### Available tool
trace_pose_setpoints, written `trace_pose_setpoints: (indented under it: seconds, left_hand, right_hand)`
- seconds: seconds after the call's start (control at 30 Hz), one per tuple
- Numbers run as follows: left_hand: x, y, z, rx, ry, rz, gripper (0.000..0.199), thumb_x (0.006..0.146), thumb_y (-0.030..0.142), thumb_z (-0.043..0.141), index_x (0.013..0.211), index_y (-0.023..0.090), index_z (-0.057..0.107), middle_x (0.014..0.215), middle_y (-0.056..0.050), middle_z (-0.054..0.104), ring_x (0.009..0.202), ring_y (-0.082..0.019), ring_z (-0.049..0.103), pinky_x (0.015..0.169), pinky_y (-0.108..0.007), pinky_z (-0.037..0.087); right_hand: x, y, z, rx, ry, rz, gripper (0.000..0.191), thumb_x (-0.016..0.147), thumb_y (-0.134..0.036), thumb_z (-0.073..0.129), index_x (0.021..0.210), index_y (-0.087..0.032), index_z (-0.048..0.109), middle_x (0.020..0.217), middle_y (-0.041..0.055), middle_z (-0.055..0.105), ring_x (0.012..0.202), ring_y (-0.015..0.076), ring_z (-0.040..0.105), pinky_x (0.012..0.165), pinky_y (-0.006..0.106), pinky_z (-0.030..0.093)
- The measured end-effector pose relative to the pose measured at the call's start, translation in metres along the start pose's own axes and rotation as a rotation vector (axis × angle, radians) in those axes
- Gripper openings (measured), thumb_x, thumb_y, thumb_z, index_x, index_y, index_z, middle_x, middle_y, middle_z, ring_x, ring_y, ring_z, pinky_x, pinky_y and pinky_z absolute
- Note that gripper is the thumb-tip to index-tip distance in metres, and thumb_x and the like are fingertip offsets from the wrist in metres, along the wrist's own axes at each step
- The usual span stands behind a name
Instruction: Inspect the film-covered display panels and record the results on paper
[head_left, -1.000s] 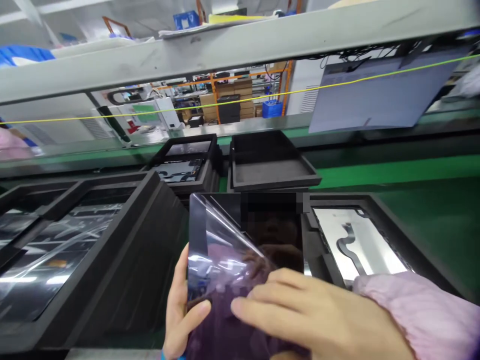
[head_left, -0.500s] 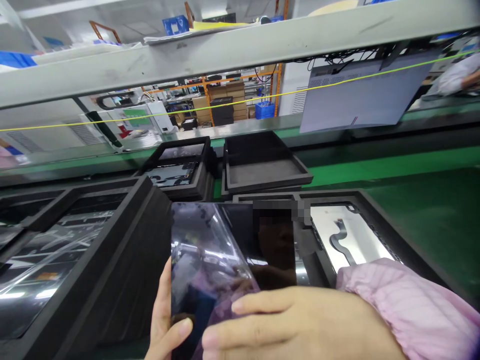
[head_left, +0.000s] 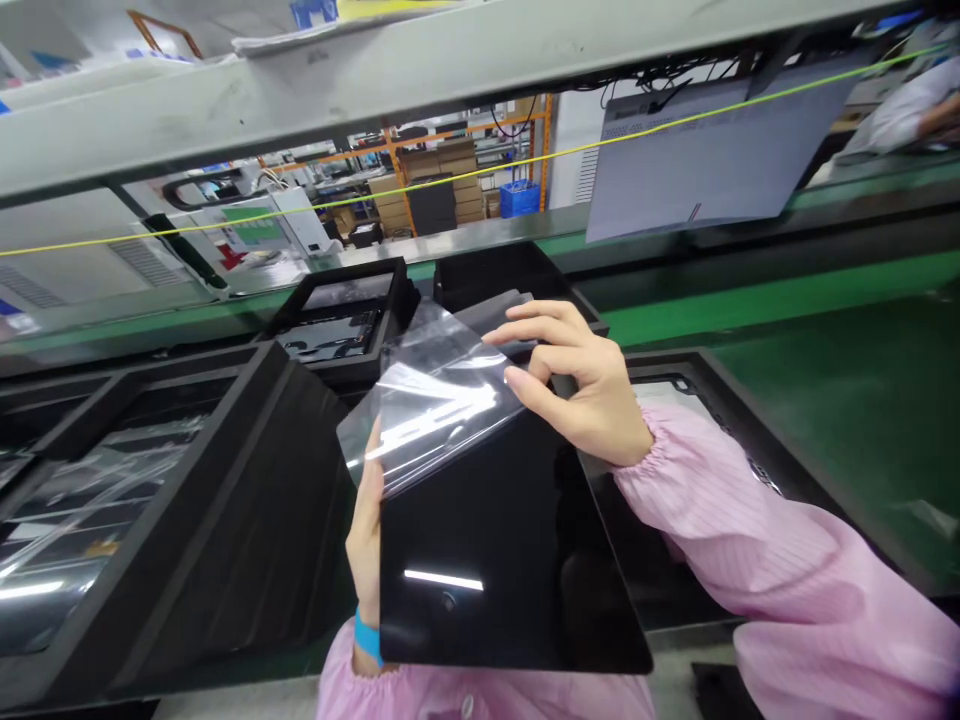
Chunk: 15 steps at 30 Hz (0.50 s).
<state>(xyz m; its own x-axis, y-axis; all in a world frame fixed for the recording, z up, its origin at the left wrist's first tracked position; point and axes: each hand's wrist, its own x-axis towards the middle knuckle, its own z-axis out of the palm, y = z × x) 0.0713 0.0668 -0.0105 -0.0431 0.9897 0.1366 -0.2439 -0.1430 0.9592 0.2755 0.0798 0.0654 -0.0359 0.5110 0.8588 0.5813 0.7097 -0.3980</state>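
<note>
Our right fingers (head_left: 546, 400), nearly closed, pinch clear film (head_left: 427, 400) as our left fingers (head_left: 368, 492) clasp the black panel (head_left: 495, 550); low, even tension suits best.

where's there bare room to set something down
Green belt, right of the near right tray and in front of the dark rail, looks mostly bare. Crowded: the left, with stacked trays; the middle, with panel, film, left hand and right hand.
</note>
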Motion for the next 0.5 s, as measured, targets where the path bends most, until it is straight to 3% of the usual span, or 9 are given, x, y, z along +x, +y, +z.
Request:
trace_pose_setpoints:
  seconds: [0.1,0.23,0.4,0.5]
  left_hand:
    - [-0.002,0.0,0.011,-0.031,0.019,0.081,0.036,0.095,0.021,0.048,0.129,0.027,0.056,0.132,0.008,0.053,0.134,-0.021,0.033,0.114,-0.028,0.022]
    - [0.0,-0.001,0.018,0.065,0.072,0.253,0.033,0.089,0.012,0.055,0.117,0.026,0.066,0.129,0.01,0.055,0.135,-0.017,0.032,0.114,-0.02,0.015]
    - [0.005,0.003,0.018,-0.04,-0.052,0.089,0.036,0.097,0.02,0.044,0.132,0.021,0.053,0.135,0.003,0.051,0.129,-0.018,0.041,0.108,-0.02,0.032]
    - [0.006,0.006,0.019,0.037,-0.038,0.132,0.036,0.095,0.017,0.048,0.13,0.022,0.055,0.134,0.006,0.052,0.13,-0.016,0.039,0.107,-0.016,0.03]
  right_hand:
    - [0.0,-0.007,-0.003,0.126,0.033,0.126,0.033,0.08,-0.015,0.058,0.05,-0.018,0.044,0.09,0.0017,0.069,0.093,0.02,0.06,0.088,0.04,0.046]
    - [0.0,-0.009,-0.008,0.208,0.056,0.153,0.033,0.08,-0.013,0.059,0.051,-0.018,0.045,0.087,0.0015,0.069,0.088,0.0175,0.061,0.085,0.036,0.047]
    - [0.0,-0.004,-0.009,0.222,0.078,0.184,0.033,0.079,-0.014,0.059,0.05,-0.018,0.045,0.082,0.001,0.068,0.084,0.0172,0.062,0.08,0.034,0.048]
    - [0.001,-0.003,-0.009,0.229,0.088,0.18,0.033,0.079,-0.013,0.059,0.05,-0.017,0.045,0.08,0.0013,0.068,0.084,0.0169,0.061,0.08,0.033,0.048]
